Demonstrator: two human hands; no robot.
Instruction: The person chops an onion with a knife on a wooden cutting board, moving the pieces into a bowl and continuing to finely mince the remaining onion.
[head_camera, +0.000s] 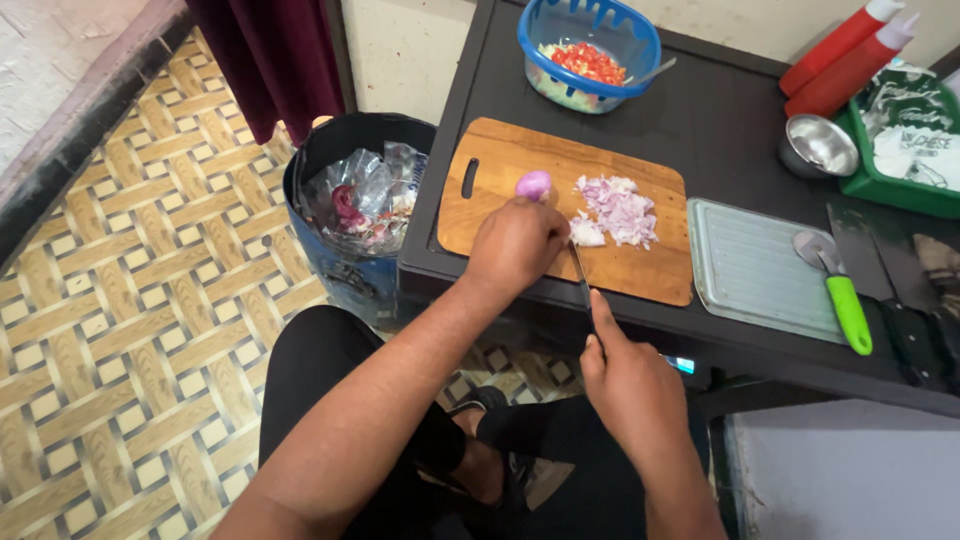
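Nearest the camera, the right hand (635, 385) has its grip wrapped around the dark handle of a thin-bladed kitchen knife (582, 285), forefinger laid along the spine; the handle itself is almost wholly hidden in the fist. Beyond it the left hand (515, 245) is curled, grip pressed down on a piece of purple onion (587, 232) (most of it covered by the knuckles), where the blade's tip meets the rounded wooden chopping board (500, 180). A peeled purple onion half (533, 184) sits just behind that hand, and a heap of chopped purple onion (620, 208) lies beside it. The board rests on a dark bench (720, 110). Farther right lie a pale ribbed tray (750, 265) and a green-handled peeler (840, 295). At the far edge stands a blue plastic basket (590, 45) of chopped vegetables. Left of the bench, a dark bin (360, 200) stands on patterned yellow floor (120, 330).
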